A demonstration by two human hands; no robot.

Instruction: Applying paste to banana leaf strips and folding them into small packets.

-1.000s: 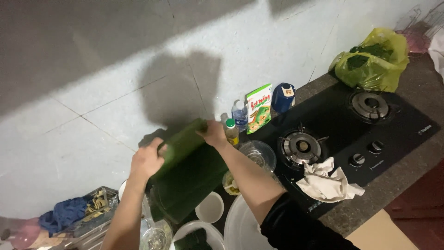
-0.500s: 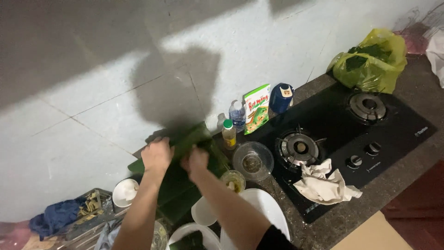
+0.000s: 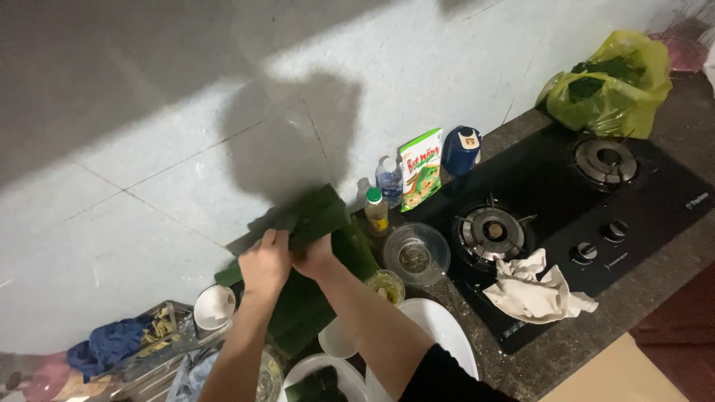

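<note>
A large green banana leaf (image 3: pixel 316 219) lies folded over the counter, part of it hanging below my hands. My left hand (image 3: pixel 264 262) grips its left part with fingers closed on the leaf. My right hand (image 3: pixel 316 257) sits right beside it, pressed and closed on the same leaf. Both hands touch each other over the leaf's middle.
A glass bowl (image 3: pixel 415 254), a small green-capped bottle (image 3: pixel 376 211), a water bottle (image 3: pixel 389 181) and a green packet (image 3: pixel 421 168) stand near the black gas stove (image 3: pixel 566 216). A crumpled cloth (image 3: pixel 532 292) lies on the stove front. White bowls (image 3: pixel 417 335) sit below; a yellow bag (image 3: pixel 611 82) at far right.
My hands have come together on the leaf: a second ago they held it apart as a raised roll, now both press it low, side by side.
</note>
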